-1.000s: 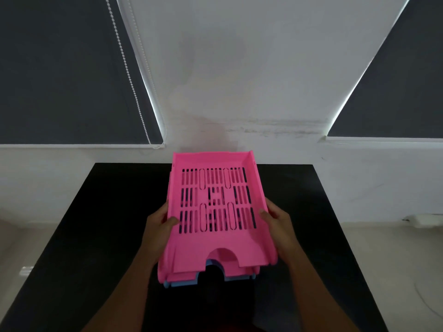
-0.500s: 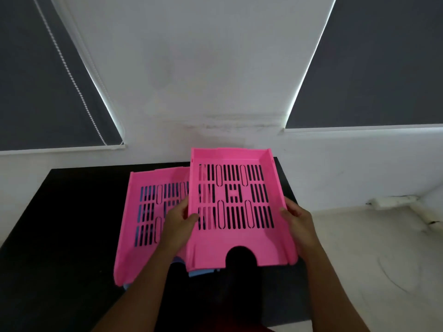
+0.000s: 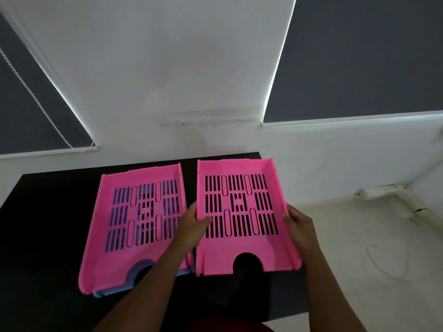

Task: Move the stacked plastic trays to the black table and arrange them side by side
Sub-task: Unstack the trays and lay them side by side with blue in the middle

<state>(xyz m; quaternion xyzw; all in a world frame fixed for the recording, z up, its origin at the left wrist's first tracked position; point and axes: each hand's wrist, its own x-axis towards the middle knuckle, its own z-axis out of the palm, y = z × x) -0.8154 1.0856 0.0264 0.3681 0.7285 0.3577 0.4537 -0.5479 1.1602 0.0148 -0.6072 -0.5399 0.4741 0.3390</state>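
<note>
On table [image 3: 48, 236]: hands [image 3: 191, 226] w/ pink tray [image 3: 242, 248]

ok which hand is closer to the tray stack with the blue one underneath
Left. The left hand grips the left edge of the held pink tray, right beside the stack. The right hand is on that tray's far edge.

both hands grip right pink tray [image 3: 242, 248] | left pink tray [image 3: 100, 236] (blue tray beneath) on black table [image 3: 43, 236]

Two hot-pink slotted trays [image 3: 242, 212] [image 3: 136, 224], pale blue tray [image 3: 112, 290] under left one, black worktop [image 3: 43, 236], white wall [image 3: 167, 68], dark grey blinds [image 3: 371, 56].
</note>
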